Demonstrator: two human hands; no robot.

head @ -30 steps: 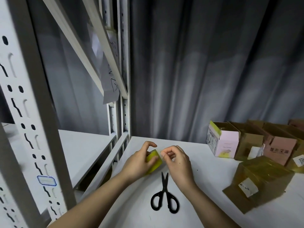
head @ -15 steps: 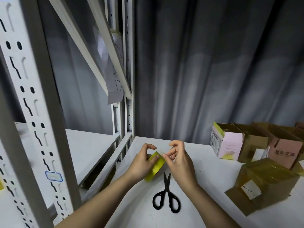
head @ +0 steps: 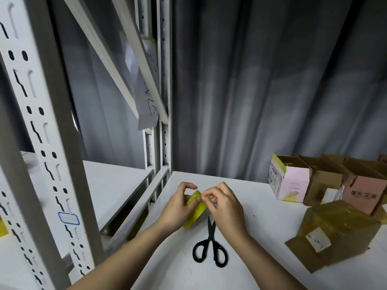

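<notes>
Left hand (head: 178, 210) grips a yellow tape roll (head: 194, 212); right hand (head: 225, 208) pinches its edge. Black scissors (head: 210, 245) lie on the counter (head: 261, 237) just below.

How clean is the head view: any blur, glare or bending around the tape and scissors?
Head view, centre: dim, even light, no harsh glare; the tape roll, the left hand, the right hand and the scissors look sharp, the scissors casting a faint shadow. Head view, edges: the wide lens bends the shelf post at left, slightly smeared; the wrapped box has a dull sheen.

Table (head: 261, 208): white top.
Near edge: black scissors (head: 210, 246), blades closed.
Right side: pink box (head: 292, 186), brown cartons (head: 328, 183), taped parcel (head: 339, 231).
</notes>
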